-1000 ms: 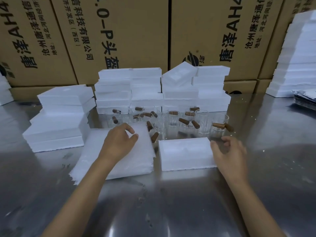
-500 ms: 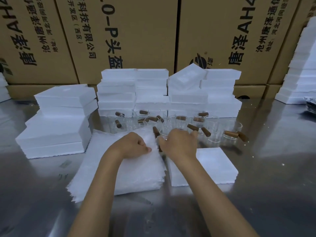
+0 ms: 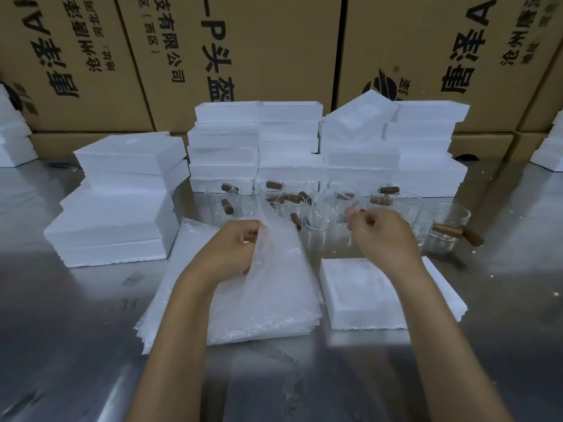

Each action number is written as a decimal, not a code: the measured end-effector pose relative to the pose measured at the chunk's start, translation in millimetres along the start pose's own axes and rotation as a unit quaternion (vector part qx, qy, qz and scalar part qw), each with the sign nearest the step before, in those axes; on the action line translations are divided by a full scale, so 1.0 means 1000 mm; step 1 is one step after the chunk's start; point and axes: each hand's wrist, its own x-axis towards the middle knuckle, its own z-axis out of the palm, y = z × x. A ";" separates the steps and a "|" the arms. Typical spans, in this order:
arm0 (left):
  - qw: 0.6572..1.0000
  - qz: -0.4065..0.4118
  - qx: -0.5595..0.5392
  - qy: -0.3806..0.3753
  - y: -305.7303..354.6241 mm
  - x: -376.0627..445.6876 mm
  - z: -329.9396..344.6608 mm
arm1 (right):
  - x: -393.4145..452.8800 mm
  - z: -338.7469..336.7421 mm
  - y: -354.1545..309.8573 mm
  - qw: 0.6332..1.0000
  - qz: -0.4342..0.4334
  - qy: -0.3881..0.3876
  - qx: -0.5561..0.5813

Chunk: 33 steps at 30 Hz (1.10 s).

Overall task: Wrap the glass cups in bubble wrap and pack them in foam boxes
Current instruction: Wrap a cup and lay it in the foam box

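The left hand (image 3: 231, 251) pinches one edge of a bubble wrap sheet (image 3: 274, 269) and the right hand (image 3: 380, 236) pinches its far corner, lifting it off the bubble wrap stack (image 3: 243, 318) on the steel surface (image 3: 76, 345); an open foam box (image 3: 362, 292) lies just right of the stack. The glass cups (image 3: 320, 208) with brown handles stand behind both hands, in front of the stacked foam boxes (image 3: 304, 147).

The cardboard cartons (image 3: 274, 56) stacked behind the table carry black print, running sideways: "唐泽" with "AH", "—P头盔", "有限公司", "(西区)", and small lines beginning "沧州" and "地址:河北". A round striped logo (image 3: 384, 85) with an ® mark sits on the right-centre carton.
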 end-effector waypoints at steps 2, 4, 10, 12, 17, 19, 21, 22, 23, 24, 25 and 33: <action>1.000 -0.002 0.012 0.002 0.001 0.000 0.000 | -0.003 -0.005 -0.006 0.982 -0.015 -0.035 0.186; 1.000 0.003 0.025 0.009 0.000 0.001 0.001 | -0.009 -0.002 -0.015 0.951 -0.042 -0.088 0.293; 0.997 -0.070 -0.013 0.013 0.001 0.004 0.004 | -0.015 0.020 -0.018 0.954 -0.097 -0.173 0.225; 0.997 -0.075 -0.025 0.021 0.002 0.004 0.003 | -0.013 0.021 -0.014 0.968 -0.092 -0.148 0.183; 0.979 -0.073 -0.118 0.151 0.006 0.003 -0.001 | -0.010 0.013 -0.005 0.975 -0.103 -0.123 0.156; 0.966 -0.053 -0.163 0.191 0.009 0.002 -0.001 | -0.011 0.014 -0.007 0.971 -0.125 -0.141 0.146; 0.964 -0.014 -0.165 0.206 0.012 0.001 0.001 | -0.015 0.015 -0.012 0.967 -0.160 -0.154 0.121; 0.965 0.008 -0.159 0.208 0.014 0.000 0.003 | -0.017 0.016 -0.014 0.966 -0.177 -0.154 0.104; 0.966 0.033 -0.151 0.207 0.016 -0.001 0.006 | -0.019 0.018 -0.017 0.966 -0.190 -0.153 0.089; 0.967 0.059 -0.143 0.204 0.020 -0.002 0.009 | -0.021 0.020 -0.020 0.966 -0.195 -0.148 0.079; 0.967 0.084 -0.130 0.203 0.023 -0.003 0.012 | -0.023 0.022 -0.024 0.970 -0.188 -0.137 0.076; 0.958 0.199 0.022 0.206 0.031 -0.006 0.032 | -0.022 0.025 -0.032 0.888 0.130 -0.160 0.410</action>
